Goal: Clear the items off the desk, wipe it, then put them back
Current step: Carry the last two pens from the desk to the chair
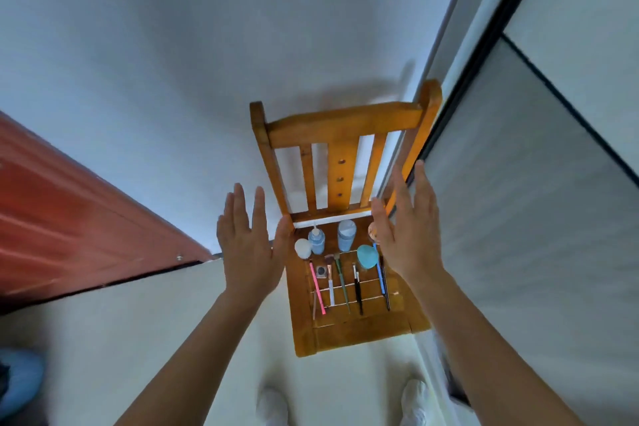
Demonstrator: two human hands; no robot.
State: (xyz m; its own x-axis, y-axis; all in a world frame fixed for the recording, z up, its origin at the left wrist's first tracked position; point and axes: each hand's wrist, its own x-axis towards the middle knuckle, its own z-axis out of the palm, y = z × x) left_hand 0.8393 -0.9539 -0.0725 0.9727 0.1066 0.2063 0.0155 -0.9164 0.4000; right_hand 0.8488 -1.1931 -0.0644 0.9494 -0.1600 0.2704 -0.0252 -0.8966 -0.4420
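Note:
A wooden chair [345, 328] stands against the white wall and carries the items on its seat. At the back of the seat stand a white jar [303, 248], a blue pump bottle [317, 241] and a pale blue bottle [346, 235]. A turquoise sponge [366, 256] lies to the right. Several makeup brushes and pens [342, 282] lie in a row, with a small dark compact [322, 271] among them. My left hand [247, 245] hovers open left of the seat. My right hand [404, 235] is raised open at the right side, holding nothing.
A reddish-brown door [69, 218] is on the left. A grey sliding panel with a black frame [518, 183] runs along the right. My white shoes [273, 405] stand on the pale floor below the chair. Something blue [17, 380] lies at the lower left.

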